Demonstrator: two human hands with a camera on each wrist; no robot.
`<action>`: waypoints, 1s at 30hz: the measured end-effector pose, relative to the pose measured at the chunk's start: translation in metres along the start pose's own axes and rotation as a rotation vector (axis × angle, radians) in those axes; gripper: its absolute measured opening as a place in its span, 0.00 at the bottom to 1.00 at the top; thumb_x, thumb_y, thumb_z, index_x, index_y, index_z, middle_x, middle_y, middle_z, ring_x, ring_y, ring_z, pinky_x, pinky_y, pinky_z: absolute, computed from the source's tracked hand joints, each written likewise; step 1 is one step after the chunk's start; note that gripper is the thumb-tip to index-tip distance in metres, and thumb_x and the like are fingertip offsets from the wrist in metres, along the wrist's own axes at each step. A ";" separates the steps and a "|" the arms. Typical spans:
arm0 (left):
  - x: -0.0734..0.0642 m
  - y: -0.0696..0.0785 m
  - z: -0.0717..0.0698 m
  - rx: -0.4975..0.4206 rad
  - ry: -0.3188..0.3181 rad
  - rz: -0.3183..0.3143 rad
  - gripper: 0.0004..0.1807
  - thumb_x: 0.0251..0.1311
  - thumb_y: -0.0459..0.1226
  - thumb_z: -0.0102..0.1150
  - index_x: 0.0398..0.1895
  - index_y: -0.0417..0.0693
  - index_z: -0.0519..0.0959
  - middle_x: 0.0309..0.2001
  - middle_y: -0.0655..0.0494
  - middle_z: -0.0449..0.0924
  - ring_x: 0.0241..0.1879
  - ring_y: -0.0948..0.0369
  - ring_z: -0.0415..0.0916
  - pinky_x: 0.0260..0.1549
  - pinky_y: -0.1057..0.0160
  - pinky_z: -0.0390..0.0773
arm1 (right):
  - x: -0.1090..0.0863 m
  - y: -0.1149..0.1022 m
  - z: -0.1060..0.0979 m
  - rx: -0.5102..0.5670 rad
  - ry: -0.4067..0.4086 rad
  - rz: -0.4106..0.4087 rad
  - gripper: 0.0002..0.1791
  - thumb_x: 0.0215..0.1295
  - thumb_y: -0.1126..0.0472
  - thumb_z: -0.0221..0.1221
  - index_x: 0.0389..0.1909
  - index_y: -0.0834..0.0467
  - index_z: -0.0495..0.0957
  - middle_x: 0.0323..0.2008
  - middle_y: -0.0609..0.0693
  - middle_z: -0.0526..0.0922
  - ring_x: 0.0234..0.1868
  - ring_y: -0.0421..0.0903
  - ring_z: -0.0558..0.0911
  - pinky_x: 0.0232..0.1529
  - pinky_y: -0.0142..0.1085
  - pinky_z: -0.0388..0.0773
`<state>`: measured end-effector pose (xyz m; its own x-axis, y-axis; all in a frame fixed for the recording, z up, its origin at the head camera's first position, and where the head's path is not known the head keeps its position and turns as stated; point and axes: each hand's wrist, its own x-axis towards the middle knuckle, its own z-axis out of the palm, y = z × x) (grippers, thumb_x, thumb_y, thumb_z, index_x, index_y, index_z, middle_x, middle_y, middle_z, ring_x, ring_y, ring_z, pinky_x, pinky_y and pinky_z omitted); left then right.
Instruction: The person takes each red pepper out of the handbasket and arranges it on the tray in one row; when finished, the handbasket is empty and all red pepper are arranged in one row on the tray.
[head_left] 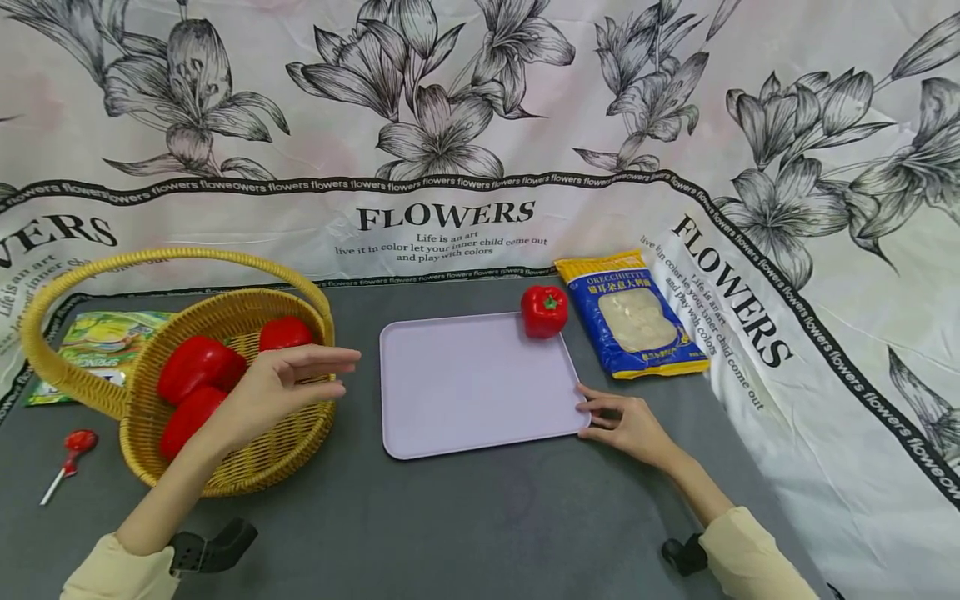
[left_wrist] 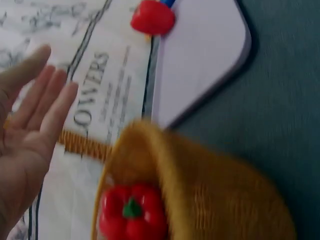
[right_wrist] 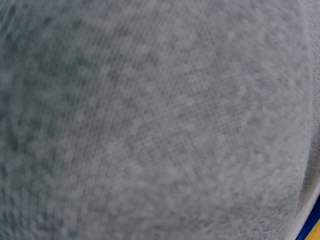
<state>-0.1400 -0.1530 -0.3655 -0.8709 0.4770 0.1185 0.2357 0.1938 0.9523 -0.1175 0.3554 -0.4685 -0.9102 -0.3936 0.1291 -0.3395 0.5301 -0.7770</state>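
Note:
My left hand [head_left: 273, 392] is over the right side of a yellow wicker basket [head_left: 225, 483], its fingers extended and nothing in them. Inside the basket are red bell peppers [head_left: 201, 369]; the left wrist view shows one pepper [left_wrist: 132, 212] with a green stem. A pale lilac tray [head_left: 480, 387] lies on the table to the basket's right. Another red bell pepper [head_left: 544, 312] sits at the tray's back right corner. With thumb and fingertips, my right hand [head_left: 626, 427] holds the tray's right edge near the front corner. The right wrist view shows mostly blurred grey surface.
A blue and yellow orecchiette bag [head_left: 633, 317] lies right of the tray. Behind the basket is a green and yellow packet [head_left: 105, 346], partly hidden. A red lollipop [head_left: 71, 454] lies at the left. Flower-printed cloth [head_left: 450, 233] borders the grey table [head_left: 465, 533].

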 end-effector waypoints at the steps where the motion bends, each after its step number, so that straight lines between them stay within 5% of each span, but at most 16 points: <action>1: -0.003 -0.001 -0.006 -0.004 -0.017 0.004 0.21 0.60 0.31 0.62 0.58 0.41 0.76 0.54 0.52 0.79 0.53 0.62 0.77 0.46 0.66 0.79 | 0.000 0.001 0.001 0.002 0.000 -0.001 0.21 0.50 0.64 0.72 0.47 0.64 0.82 0.60 0.61 0.74 0.57 0.56 0.76 0.45 0.28 0.77; 5: -0.013 -0.006 -0.033 0.028 -0.039 0.011 0.21 0.60 0.29 0.61 0.58 0.38 0.75 0.53 0.55 0.80 0.52 0.64 0.78 0.44 0.66 0.80 | 0.000 0.002 0.002 0.003 0.001 -0.001 0.21 0.50 0.64 0.72 0.46 0.64 0.83 0.60 0.61 0.74 0.57 0.56 0.76 0.45 0.28 0.77; 11: -0.019 -0.017 -0.066 0.226 0.040 0.006 0.21 0.61 0.29 0.60 0.58 0.33 0.74 0.51 0.60 0.81 0.48 0.69 0.79 0.39 0.71 0.80 | 0.002 -0.002 0.001 0.000 -0.005 0.008 0.21 0.50 0.64 0.72 0.47 0.64 0.82 0.61 0.60 0.74 0.57 0.57 0.75 0.45 0.27 0.77; 17: -0.011 -0.029 -0.083 0.275 0.033 -0.019 0.21 0.61 0.31 0.62 0.58 0.34 0.74 0.53 0.52 0.80 0.50 0.73 0.77 0.41 0.74 0.78 | 0.001 -0.012 0.002 -0.001 0.006 0.015 0.21 0.50 0.67 0.71 0.47 0.67 0.82 0.60 0.64 0.73 0.57 0.60 0.75 0.44 0.34 0.79; 23: -0.007 -0.034 -0.090 0.431 0.062 -0.045 0.22 0.57 0.33 0.66 0.56 0.44 0.79 0.53 0.45 0.79 0.52 0.67 0.76 0.43 0.79 0.74 | 0.001 -0.002 0.003 0.000 0.013 0.020 0.22 0.50 0.64 0.72 0.48 0.65 0.82 0.61 0.60 0.73 0.58 0.58 0.75 0.45 0.31 0.78; 26: -0.007 -0.038 -0.091 0.517 0.050 -0.051 0.23 0.53 0.33 0.69 0.55 0.47 0.80 0.36 0.48 0.83 0.30 0.69 0.78 0.26 0.78 0.72 | 0.001 -0.003 0.003 0.001 0.011 0.017 0.22 0.50 0.64 0.72 0.48 0.65 0.82 0.61 0.60 0.73 0.58 0.58 0.75 0.45 0.30 0.78; 30: -0.007 -0.047 -0.091 0.607 0.006 -0.001 0.27 0.46 0.30 0.73 0.54 0.45 0.81 0.34 0.46 0.83 0.13 0.71 0.47 0.11 0.69 0.57 | 0.001 -0.002 0.002 0.001 0.008 0.016 0.21 0.50 0.64 0.72 0.47 0.65 0.82 0.61 0.61 0.73 0.58 0.58 0.75 0.45 0.28 0.77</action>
<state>-0.1842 -0.2438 -0.3858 -0.8731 0.4723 0.1208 0.4373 0.6494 0.6222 -0.1170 0.3519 -0.4681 -0.9174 -0.3790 0.1214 -0.3245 0.5358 -0.7795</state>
